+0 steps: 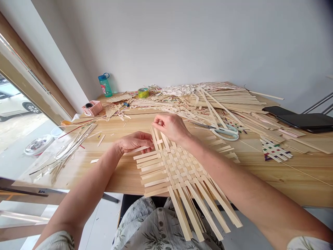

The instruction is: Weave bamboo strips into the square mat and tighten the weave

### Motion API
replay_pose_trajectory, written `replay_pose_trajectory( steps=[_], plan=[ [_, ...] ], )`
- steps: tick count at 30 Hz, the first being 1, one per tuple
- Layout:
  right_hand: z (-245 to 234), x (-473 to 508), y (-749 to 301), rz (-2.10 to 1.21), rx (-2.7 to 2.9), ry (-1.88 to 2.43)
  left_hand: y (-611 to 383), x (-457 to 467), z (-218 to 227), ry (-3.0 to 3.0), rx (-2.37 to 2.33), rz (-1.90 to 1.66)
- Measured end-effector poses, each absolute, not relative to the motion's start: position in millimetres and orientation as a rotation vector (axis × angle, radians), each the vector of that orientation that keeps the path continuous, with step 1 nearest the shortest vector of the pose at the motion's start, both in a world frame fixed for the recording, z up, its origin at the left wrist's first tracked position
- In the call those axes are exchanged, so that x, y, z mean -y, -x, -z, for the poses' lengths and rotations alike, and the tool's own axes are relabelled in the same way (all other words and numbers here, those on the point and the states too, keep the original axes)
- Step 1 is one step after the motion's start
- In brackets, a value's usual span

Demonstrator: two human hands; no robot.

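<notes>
Left fingers: bent and closed on a pale strip (140, 150), thumb side toward the mat; the left hand (137, 141) is just beside the mat's far left corner.
Right fingers: curled in, tips together, at the far strip ends; I can't tell from here whether one is pinched between them. The right hand (171, 127) sits above the mat's far edge.
Mat: the woven mat (179, 161) lies at the table's near edge, loose ends fanning out, the nearest ones jutting over the lap.
In the way: the right forearm crosses over the mat and hides part of its right side.
Beyond the right wrist: scissors (226, 133), near a heap of strips (221, 99).
Far right: a small woven piece (277, 150) and a black device (307, 121).
Left side: thin strips (75, 140) in a loose bundle, a pink box (93, 109) behind.
Back: a bottle (105, 86) and a tape roll (143, 92).
Under it all: the wooden table (260, 177).
</notes>
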State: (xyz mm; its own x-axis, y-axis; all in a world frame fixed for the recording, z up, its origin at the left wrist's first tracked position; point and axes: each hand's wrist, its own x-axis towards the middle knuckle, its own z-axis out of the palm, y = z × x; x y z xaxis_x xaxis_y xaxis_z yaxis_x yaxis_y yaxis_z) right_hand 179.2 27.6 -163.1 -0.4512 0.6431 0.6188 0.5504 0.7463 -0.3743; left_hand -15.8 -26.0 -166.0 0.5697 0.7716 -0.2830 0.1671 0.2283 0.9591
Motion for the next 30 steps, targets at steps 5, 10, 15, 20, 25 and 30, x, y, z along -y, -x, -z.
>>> replay_pose_trajectory(
  steps=[5,10,15,20,25,30],
  plan=[
    [163.1,-28.2,-179.0,-0.145,2.180,0.911,10.3,20.6,166.4,-1.198,-0.909,-0.497],
    [162.5,-28.9,-178.4,-0.142,2.197,0.954,10.5,18.6,160.4,-1.175,-0.909,-0.538],
    [164.8,-30.5,-178.0,-0.114,2.216,0.961,13.5,21.4,157.4,-1.167,-0.907,-0.554],
    [166.7,-29.0,-174.1,-0.102,2.233,0.958,-0.3,20.9,161.6,-1.214,-1.023,-0.572],
    [150.7,-34.2,-178.3,-0.210,2.191,0.831,-7.6,17.2,165.5,-1.236,-1.071,-0.683],
    [125.6,-63.0,-219.0,-0.320,2.204,1.014,10.8,7.8,150.6,-1.286,-1.059,-0.746]
  ],
)
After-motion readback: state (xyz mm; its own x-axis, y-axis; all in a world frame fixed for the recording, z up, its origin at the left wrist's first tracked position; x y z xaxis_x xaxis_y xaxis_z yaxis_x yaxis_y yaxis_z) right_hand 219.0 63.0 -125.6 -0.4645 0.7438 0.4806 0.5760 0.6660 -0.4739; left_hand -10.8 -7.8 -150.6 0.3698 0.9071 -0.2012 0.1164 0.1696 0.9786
